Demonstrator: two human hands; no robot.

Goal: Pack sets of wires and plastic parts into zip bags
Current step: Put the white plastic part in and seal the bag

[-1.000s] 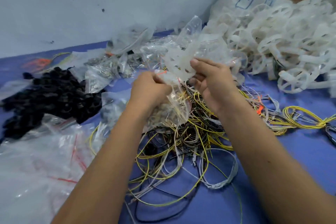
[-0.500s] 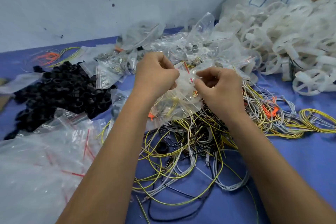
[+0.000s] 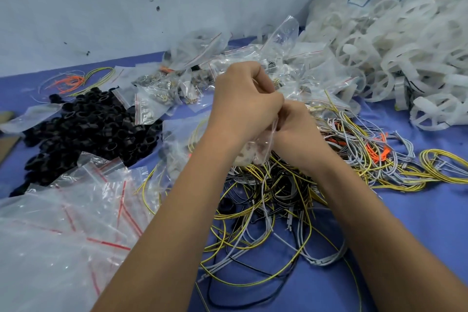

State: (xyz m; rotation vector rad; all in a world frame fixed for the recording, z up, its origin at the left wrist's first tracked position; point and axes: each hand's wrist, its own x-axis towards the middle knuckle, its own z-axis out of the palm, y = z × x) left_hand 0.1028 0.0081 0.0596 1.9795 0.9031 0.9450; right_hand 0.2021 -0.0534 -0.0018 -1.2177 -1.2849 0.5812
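Clear crumpled zip bag [image 3: 255, 152], pinched in left hand [image 3: 244, 104] grip and right hand [image 3: 295, 132] grip

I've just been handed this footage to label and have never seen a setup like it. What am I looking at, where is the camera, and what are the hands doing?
There is no machine here: a person works with bare hands, and the single camera sits on their head, looking forward and down. The left hand and right hand meet in the middle, both pinching a small clear zip bag. On the blue table lie a tangle of yellow, grey and black wires, a heap of black plastic rings, a pile of white plastic parts, empty zip bags at the near left, and filled bags by the wall. What the held bag contains is too blurred to tell.
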